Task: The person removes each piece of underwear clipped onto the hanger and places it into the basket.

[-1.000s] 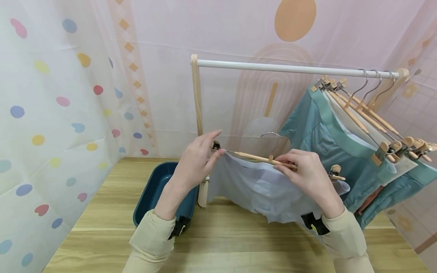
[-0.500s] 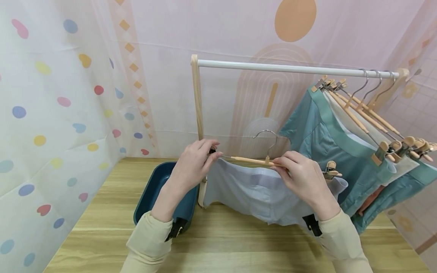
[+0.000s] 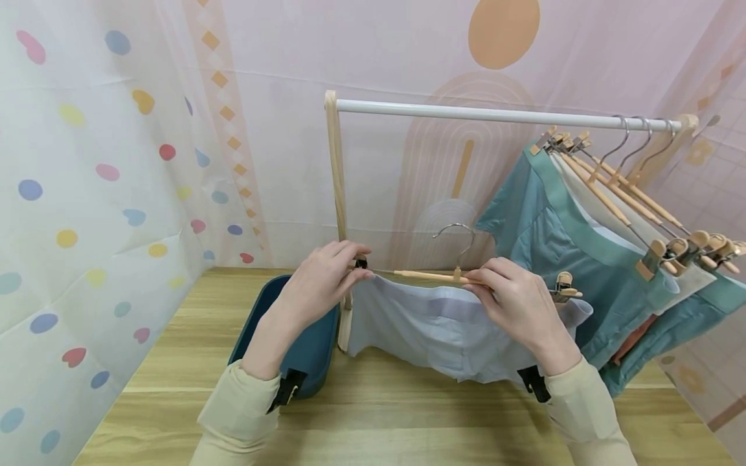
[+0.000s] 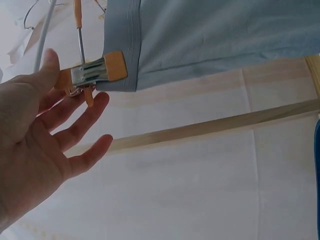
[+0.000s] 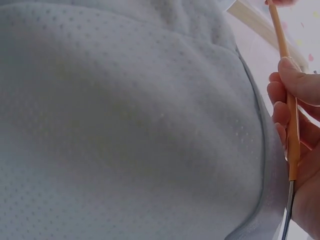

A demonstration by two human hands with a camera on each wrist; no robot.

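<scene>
Right hand [image 3: 515, 307] pinches hanger [image 3: 425, 276], left hand [image 3: 315, 285] (fingers apart) at left clip [image 4: 93, 73]; pale garment [image 3: 449, 333] seems clipped, lift likely next.

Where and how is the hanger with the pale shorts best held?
Likely by its slim wooden bar, beside the upright hook, pinched from the right, as the right hand does: the bar is bare there, the pale shorts hanging below.

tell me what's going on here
A person's right hand grips a slim tan clip hanger that holds pale grey-blue cloth shorts. The left hand is at the tan-and-metal clip on one end. The hanger is off the straight white rail, where other tan hangers with teal garments hang.
</scene>
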